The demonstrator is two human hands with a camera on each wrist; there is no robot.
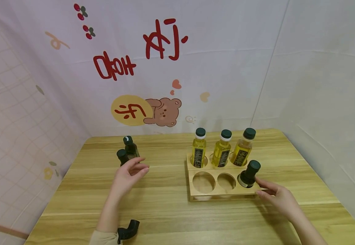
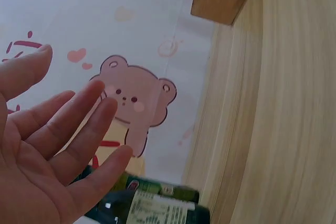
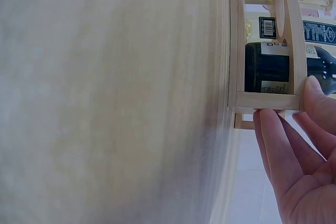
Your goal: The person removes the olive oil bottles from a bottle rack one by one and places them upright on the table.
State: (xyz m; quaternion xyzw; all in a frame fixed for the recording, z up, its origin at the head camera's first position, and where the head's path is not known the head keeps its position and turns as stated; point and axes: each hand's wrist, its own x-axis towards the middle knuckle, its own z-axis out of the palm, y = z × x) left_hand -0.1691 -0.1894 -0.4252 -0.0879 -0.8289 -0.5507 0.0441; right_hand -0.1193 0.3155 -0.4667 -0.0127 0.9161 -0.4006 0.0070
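My left hand hovers by two dark green bottles at the table's left, holding nothing. Its fingers are spread and slightly bent in the left wrist view, with the labelled dark bottles below them. At the right, my right hand grips the right end of a two-tier wooden bottle rack. In the right wrist view the thumb lies at the top board and the fingers against the end panel. A dark bottle stands in the front-right hole, beside that hand.
Three bottles of yellow oil stand in the rack's back row. Two front-row holes hold no bottle. A black curved object is at the left sleeve. A printed white cloth hangs behind the wooden table.
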